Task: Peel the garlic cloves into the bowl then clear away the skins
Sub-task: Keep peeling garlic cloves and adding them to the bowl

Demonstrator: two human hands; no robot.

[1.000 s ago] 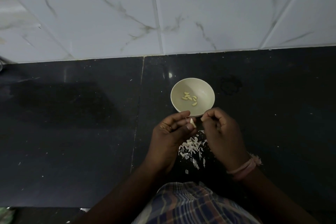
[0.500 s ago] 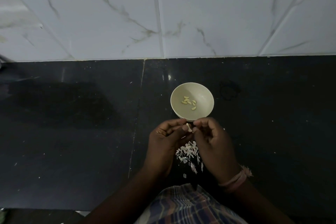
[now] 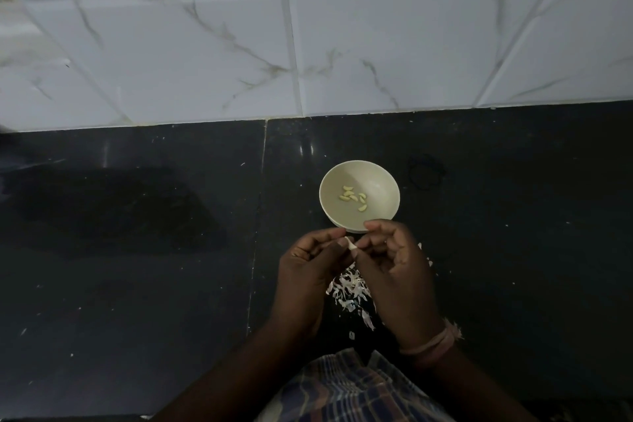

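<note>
Head view shows the right hand, apart a second ago, now closed in against the left hand, both pinching one small pale garlic clove between curled fingertips just before the round cream bowl holding six peeled cloves. White papery skins lie heaped under the hands on the black stone countertop, near its front edge, below a white marbled tile wall.

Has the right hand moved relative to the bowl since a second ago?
Yes. The right hand has shifted toward the left hand, closing the gap beside the bowl; its fingertips now meet the garlic clove there.
</note>
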